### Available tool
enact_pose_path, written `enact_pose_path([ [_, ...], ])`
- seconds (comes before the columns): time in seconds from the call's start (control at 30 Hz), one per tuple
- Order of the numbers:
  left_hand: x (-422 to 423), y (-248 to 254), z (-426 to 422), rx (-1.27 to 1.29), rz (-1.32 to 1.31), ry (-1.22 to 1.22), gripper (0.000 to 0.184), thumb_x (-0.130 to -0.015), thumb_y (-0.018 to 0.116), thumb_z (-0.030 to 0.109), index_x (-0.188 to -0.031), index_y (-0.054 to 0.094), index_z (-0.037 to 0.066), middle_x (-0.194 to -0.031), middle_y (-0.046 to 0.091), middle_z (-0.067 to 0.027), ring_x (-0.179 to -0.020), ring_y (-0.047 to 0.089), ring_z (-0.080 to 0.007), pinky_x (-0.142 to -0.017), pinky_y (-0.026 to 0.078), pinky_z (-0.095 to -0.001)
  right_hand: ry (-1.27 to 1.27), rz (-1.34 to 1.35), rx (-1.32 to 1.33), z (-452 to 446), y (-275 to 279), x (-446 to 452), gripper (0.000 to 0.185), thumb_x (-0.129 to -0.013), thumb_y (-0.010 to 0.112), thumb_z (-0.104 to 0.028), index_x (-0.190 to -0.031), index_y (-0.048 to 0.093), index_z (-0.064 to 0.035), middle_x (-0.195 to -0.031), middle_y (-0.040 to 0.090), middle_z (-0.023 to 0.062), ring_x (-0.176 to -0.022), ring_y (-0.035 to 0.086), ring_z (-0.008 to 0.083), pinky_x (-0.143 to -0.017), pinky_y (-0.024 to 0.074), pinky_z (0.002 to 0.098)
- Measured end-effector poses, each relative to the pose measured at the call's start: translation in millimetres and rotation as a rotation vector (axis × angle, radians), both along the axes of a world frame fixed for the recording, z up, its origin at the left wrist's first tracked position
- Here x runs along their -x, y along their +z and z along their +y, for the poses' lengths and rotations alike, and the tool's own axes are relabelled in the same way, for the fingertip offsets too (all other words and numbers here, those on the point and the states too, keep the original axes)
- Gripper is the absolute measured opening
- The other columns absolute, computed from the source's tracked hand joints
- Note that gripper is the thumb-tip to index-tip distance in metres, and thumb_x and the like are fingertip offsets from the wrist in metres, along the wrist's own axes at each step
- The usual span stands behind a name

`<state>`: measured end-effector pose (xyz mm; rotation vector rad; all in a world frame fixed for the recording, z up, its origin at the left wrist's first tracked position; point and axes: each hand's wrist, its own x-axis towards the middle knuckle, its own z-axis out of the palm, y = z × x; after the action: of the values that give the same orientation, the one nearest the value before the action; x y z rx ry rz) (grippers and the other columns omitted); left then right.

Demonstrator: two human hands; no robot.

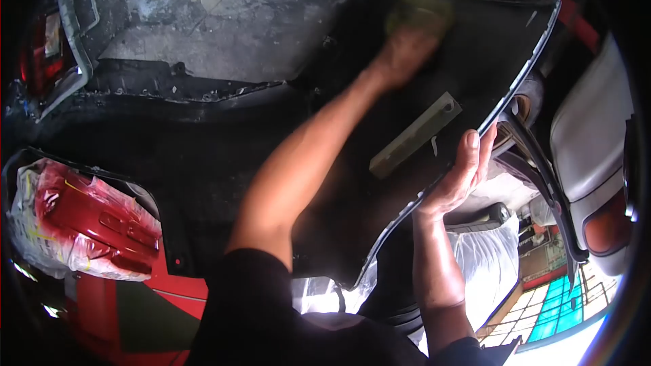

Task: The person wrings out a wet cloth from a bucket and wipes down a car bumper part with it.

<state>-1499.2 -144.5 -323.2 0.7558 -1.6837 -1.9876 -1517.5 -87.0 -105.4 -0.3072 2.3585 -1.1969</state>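
Observation:
A large black car bumper [210, 129] spans the middle of the view, with pale worn marks along its rim. My left hand [410, 51] reaches across it to the upper part of the panel. Its fingers are wrapped round a yellow-green cloth [420, 3], both smeared by motion and close against the dark surface. My right hand [458, 176] grips the bumper's right edge, thumb on the near face and fingers round behind the rim. Between the hands, a flat greyish strip [415, 137] lies along the panel.
A masked red painted part [102, 220] sits at lower left, above a red car body panel [180, 285]. A tail light [47, 54] stands at upper left. Grey vehicle parts [593, 135] crowd the right side. Clear plastic sheeting [485, 257] hangs below. Stained concrete [210, 34] lies beyond.

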Motion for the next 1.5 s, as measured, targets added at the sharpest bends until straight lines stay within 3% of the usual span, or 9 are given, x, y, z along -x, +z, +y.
enact_pose_path([
  [0.27,-64,-70,41,-0.355,-0.585,0.007,0.045,-0.105,0.045,0.028,-0.134,0.057,-0.006,-0.131,0.061,-0.0272,-0.128,0.057,-0.0384,-0.107,0.043,-0.0400,-0.003,0.048,0.000,-1,-6,-4,0.064,-0.100,0.059,-0.032,-0.149,0.042,0.0061,-0.100,0.060,0.0016,-0.092,0.052,0.0056,-0.088,0.0394,0.0204],
  [0.4,20,-52,-12,-0.168,-0.041,0.222,0.049,-0.103,0.048,0.030,-0.133,0.058,-0.007,-0.130,0.064,-0.0259,-0.127,0.059,-0.0335,-0.106,0.043,-0.0361,-0.038,-0.014,0.010,-1,-5,-1,0.065,-0.101,0.057,-0.033,-0.150,0.039,0.0062,-0.103,0.061,0.0034,-0.094,0.054,0.0066,-0.089,0.0412,0.0215],
  [0.53,26,-53,-23,-0.327,-0.225,0.105,0.049,-0.104,0.048,0.030,-0.140,0.054,-0.003,-0.135,0.062,-0.0229,-0.128,0.058,-0.0299,-0.108,0.042,-0.0354,-0.166,-0.033,0.010,-10,-4,-4,0.063,-0.102,0.054,-0.031,-0.151,0.039,0.0051,-0.098,0.060,0.0026,-0.089,0.053,0.0056,-0.085,0.0416,0.0209],
  [0.73,-153,-112,74,-0.339,-0.508,-0.147,0.045,-0.103,0.049,0.030,-0.141,0.055,0.006,-0.131,0.063,-0.0247,-0.126,0.059,-0.0389,-0.105,0.044,-0.0423,0.083,0.030,-0.011,1,-5,0,0.064,-0.100,0.057,-0.030,-0.151,0.040,0.0047,-0.118,0.063,0.0134,-0.107,0.057,0.0141,-0.100,0.0413,0.0288],
  [1.07,-162,-127,-12,-0.346,-0.676,-0.296,0.030,-0.095,0.053,0.022,-0.107,0.071,0.001,-0.101,0.073,-0.0187,-0.099,0.070,-0.0298,-0.086,0.053,-0.0398,0.026,-0.012,0.046,2,-4,-2,0.061,-0.103,0.053,-0.031,-0.148,0.043,0.0084,-0.144,0.051,0.0218,-0.125,0.056,0.0212,-0.110,0.0405,0.0328],
  [1.17,-171,-83,-57,-0.359,-0.945,-0.663,0.031,-0.098,0.049,0.021,-0.100,0.072,-0.001,-0.086,0.071,-0.0115,-0.081,0.068,-0.0148,-0.071,0.054,-0.0337,-0.046,-0.067,0.057,1,0,-6,0.059,-0.103,0.052,-0.031,-0.145,0.045,0.0095,-0.144,0.051,0.0228,-0.127,0.055,0.0233,-0.114,0.0395,0.0354],
  [1.23,-237,-95,-4,0.116,-0.669,-1.083,0.035,-0.097,0.047,0.018,-0.121,0.067,0.001,-0.103,0.071,-0.0248,-0.097,0.071,-0.0337,-0.085,0.054,-0.0445,-0.051,-0.031,0.070,-2,-4,-6,0.057,-0.104,0.052,-0.028,-0.145,0.045,0.0098,-0.141,0.054,0.0218,-0.126,0.055,0.0229,-0.113,0.0395,0.0350],
  [1.3,-276,-32,62,0.021,-0.764,-0.530,0.060,-0.092,0.047,0.010,-0.152,0.039,0.004,-0.133,0.056,-0.0332,-0.121,0.056,-0.0464,-0.107,0.042,-0.0485,0.002,0.048,0.065,1,-9,-6,0.056,-0.104,0.052,-0.027,-0.145,0.046,0.0096,-0.137,0.056,0.0211,-0.124,0.056,0.0219,-0.112,0.0395,0.0338],
  [1.5,-296,140,61,-0.182,-0.776,-0.788,0.060,-0.087,0.053,0.006,-0.145,0.044,-0.004,-0.141,0.048,-0.0303,-0.127,0.048,-0.0468,-0.108,0.042,-0.0500,0.031,0.071,0.070,-12,-8,-12,0.053,-0.103,0.052,-0.024,-0.144,0.047,0.0099,-0.136,0.056,0.0179,-0.120,0.057,0.0203,-0.109,0.0395,0.0311],
])
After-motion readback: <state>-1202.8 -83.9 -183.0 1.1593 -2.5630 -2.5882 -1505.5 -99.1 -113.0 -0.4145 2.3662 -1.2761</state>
